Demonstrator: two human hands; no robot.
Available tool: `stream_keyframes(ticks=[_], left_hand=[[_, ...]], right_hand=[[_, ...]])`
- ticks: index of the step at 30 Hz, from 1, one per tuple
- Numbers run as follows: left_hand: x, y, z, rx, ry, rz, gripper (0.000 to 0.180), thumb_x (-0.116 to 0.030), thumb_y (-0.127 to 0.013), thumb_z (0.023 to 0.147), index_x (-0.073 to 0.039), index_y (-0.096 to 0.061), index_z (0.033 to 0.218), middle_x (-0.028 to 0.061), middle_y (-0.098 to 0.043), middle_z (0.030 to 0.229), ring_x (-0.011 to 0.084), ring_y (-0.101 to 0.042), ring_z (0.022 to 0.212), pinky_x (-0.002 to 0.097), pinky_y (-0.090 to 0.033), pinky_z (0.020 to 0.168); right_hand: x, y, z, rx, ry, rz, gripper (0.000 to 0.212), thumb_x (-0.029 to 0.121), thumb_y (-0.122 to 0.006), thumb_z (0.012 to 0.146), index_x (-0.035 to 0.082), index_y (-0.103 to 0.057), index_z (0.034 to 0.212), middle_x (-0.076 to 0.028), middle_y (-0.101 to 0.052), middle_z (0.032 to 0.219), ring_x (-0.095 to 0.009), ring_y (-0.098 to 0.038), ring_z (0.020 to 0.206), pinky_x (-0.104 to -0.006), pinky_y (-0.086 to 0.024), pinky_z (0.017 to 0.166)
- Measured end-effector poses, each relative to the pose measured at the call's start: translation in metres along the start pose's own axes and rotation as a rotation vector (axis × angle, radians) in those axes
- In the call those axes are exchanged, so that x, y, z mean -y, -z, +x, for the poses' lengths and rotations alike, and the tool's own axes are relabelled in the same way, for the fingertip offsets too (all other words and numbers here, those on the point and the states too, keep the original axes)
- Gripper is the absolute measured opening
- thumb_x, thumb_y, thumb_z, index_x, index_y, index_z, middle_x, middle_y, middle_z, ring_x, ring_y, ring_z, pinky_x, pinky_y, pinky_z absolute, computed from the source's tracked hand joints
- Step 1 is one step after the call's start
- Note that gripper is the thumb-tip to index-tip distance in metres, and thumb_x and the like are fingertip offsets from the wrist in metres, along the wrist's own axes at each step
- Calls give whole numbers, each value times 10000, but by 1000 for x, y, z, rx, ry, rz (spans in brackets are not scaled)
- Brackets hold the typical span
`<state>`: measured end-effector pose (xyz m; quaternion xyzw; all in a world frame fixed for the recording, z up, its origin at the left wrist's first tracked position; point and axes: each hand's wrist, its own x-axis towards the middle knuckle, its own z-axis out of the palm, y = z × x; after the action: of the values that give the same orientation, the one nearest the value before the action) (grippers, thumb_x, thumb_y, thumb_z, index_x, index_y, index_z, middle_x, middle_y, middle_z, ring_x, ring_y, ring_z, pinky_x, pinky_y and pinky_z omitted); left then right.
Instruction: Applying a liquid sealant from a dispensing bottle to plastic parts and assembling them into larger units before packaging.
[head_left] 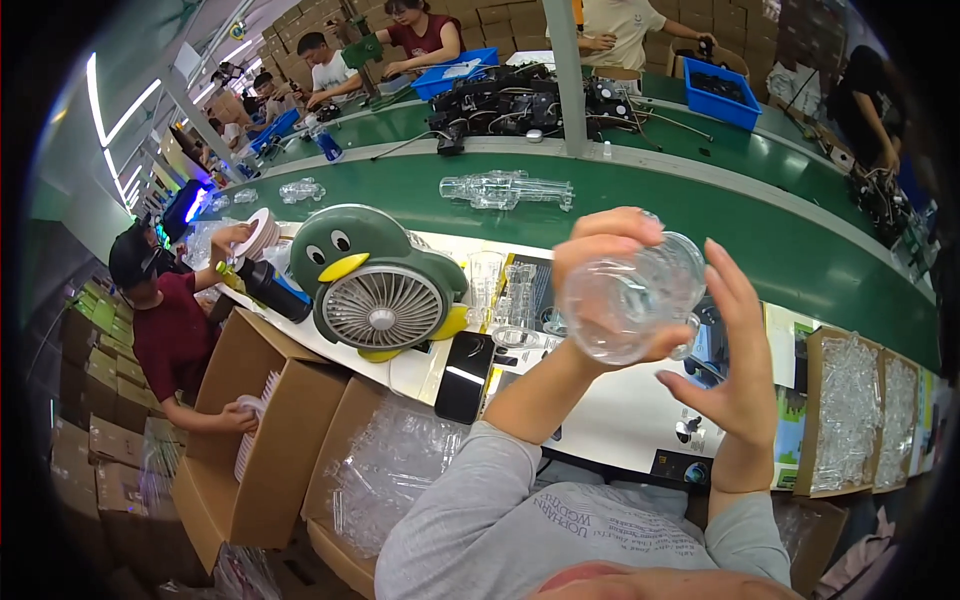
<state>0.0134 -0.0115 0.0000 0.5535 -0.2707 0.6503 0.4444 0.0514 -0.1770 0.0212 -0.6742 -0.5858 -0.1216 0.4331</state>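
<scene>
Up in front of me, my left hand (592, 243) is wrapped round a clear, round, cup-like plastic part (612, 315), its wide rim tilted toward me. My right hand (742, 375) is just to the right of it, fingers stretched and apart, holding nothing I can see. Whether its fingertips touch the part's edge I cannot tell. To the left of the part, several clear plastic pieces (515, 290) stand on the white bench. A long clear plastic assembly (507, 189) lies on the green conveyor beyond.
A green penguin-shaped fan (378, 290) and a black phone (464, 378) are on the bench (590, 430). An open carton (345, 500) of clear parts stands at lower left, a shallow box (845, 410) of them at right. A co-worker (170, 330) works at left, others across the conveyor (660, 205).
</scene>
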Motion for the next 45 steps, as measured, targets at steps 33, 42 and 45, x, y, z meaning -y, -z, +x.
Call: stream_keyframes(ticks=[33, 42, 45], left_hand=[[-103, 75, 31, -60, 303, -813, 351, -159, -713, 715, -342, -618, 999, -98, -457, 866, 73, -408, 916, 359, -280, 774], [-95, 91, 43, 361, 373, -857, 289, -236, -567, 868, -357, -585, 1130, -16, -454, 1031, 168, -376, 1098, 439, -295, 903], [-95, 89, 44, 390, 400, -855, 288, -248, -575, 860, -360, -587, 1125, -21, -454, 1029, 162, -381, 1087, 439, -300, 878]], right_hand=[[-275, -26, -20, 100, -153, -1024, 795, -29, -602, 646, 276, -358, 1338, -137, -478, 1214, -316, -465, 1115, -425, -365, 937], [-314, -44, -14, 210, -112, -1047, 840, -19, -612, 654, 314, -305, 1361, -131, -457, 1242, -303, -435, 1156, -440, -317, 991], [-323, -42, -11, 258, -114, -1044, 786, -23, -573, 704, 325, -308, 1356, -133, -452, 1258, -309, -424, 1177, -445, -301, 1010]])
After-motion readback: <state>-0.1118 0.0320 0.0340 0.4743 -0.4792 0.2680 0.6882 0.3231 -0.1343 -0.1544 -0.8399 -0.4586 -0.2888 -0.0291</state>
